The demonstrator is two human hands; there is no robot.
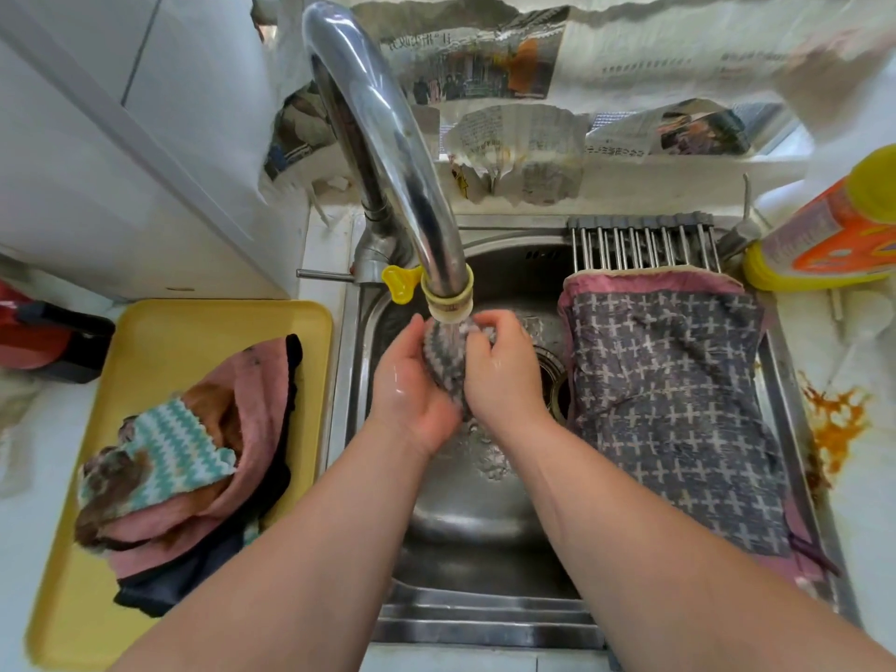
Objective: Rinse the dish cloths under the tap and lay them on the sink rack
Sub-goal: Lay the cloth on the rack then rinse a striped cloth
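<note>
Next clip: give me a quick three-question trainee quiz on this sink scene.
1. True or false: water from the tap falls on the striped cloth gripped by the left hand and right hand.
2. The cross-patterned cloth lies: A on the rack; B on the counter; C on the floor.
3. Fill in: the stained cloth pile sits on a ____ tray.
Key: 1 true; 2 A; 3 yellow.

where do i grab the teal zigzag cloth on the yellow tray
Probably pinch the teal zigzag cloth at its scalloped right edge, coming from above on the sink side. It lies topmost on the pile in the yellow tray, and that edge lies free over the pink cloth, so fingers can slip under it.
</note>
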